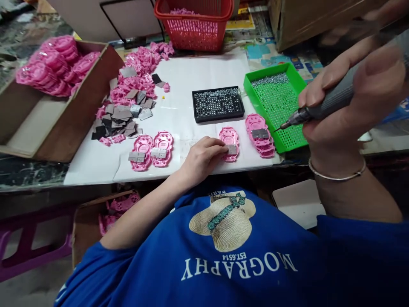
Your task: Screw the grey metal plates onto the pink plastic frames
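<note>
My left hand [207, 154] has its fingers bent together at the left edge of a pink plastic shell [228, 135], with the fingertips on the grey metal plate lying across it. Wrapped in my right hand [338, 94] is a grey electric screwdriver [335, 94]. Its thin bit points down and left, over the edge of a green perforated screw tray [276, 102]. A black screw tray [217, 104] holds many small screws. To the right, a stack of pink shells [257, 123] carries a dark plate on top. Two more plated pink shells [163, 145] lie at left.
A heap of pink parts [140, 68] and loose metal plates [121, 115] covers the mat's left side. Beyond it stands a cardboard box [76, 102] with bagged pink shells. A red basket [194, 30] is at the back, and a carton [306, 21] stands at back right.
</note>
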The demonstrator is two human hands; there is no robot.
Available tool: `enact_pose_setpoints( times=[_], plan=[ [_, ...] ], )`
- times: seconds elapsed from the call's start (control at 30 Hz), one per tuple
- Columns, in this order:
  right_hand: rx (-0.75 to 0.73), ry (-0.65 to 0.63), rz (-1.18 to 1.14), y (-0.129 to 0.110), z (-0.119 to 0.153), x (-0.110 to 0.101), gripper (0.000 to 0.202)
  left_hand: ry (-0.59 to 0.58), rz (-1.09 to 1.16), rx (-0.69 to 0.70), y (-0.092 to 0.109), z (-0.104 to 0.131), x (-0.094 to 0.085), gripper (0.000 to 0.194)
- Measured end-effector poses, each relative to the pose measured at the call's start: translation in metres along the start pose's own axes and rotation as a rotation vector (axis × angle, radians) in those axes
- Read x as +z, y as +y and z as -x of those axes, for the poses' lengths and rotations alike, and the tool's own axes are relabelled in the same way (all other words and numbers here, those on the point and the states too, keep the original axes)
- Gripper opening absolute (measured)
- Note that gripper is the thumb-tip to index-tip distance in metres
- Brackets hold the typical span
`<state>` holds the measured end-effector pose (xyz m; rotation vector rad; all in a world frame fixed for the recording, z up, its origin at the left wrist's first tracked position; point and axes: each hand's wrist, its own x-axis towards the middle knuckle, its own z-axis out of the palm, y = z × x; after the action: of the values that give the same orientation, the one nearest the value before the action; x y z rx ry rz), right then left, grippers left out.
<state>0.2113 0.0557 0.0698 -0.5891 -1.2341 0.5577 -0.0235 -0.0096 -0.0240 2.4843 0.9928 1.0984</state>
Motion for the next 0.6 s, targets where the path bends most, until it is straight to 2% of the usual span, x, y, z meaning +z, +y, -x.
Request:
enact_pose_setpoints(
  times=[0.03, 0.07, 0.1, 0.13, 0.23, 0.33, 0.6],
  plan=[
    [-0.092, -0.043, -0.059, -0.005, 0.006, 0.009, 0.034, -0.002, -0.007, -0.005, 0.000, 0.000, 0.000, 0.014],
    [-0.097, -0.087, -0.076, -0.009, 0.012, 0.018, 0.023, -0.008, -0.016, -0.009, -0.001, 0.000, 0.001, 0.014],
    [-0.039, -0.064, -0.088, -0.013, 0.019, 0.026, 0.019, -0.015, -0.022, -0.014, -0.001, 0.000, 0.001, 0.015],
    [0.083, -0.089, -0.041, -0.016, 0.026, 0.033, 0.022, -0.023, -0.024, -0.017, 0.000, 0.000, 0.001, 0.016],
    [0.194, -0.145, -0.041, -0.019, 0.042, 0.046, 0.028, -0.046, -0.019, -0.025, 0.001, 0.000, 0.001, 0.017],
    [0.188, -0.223, -0.121, -0.011, 0.049, 0.052, 0.029, -0.057, -0.028, -0.018, 0.002, -0.001, 0.000, 0.018],
    [0.209, -0.264, -0.195, 0.004, 0.056, 0.058, 0.031, -0.057, -0.085, 0.011, 0.004, -0.001, 0.001, 0.017]
  ],
)
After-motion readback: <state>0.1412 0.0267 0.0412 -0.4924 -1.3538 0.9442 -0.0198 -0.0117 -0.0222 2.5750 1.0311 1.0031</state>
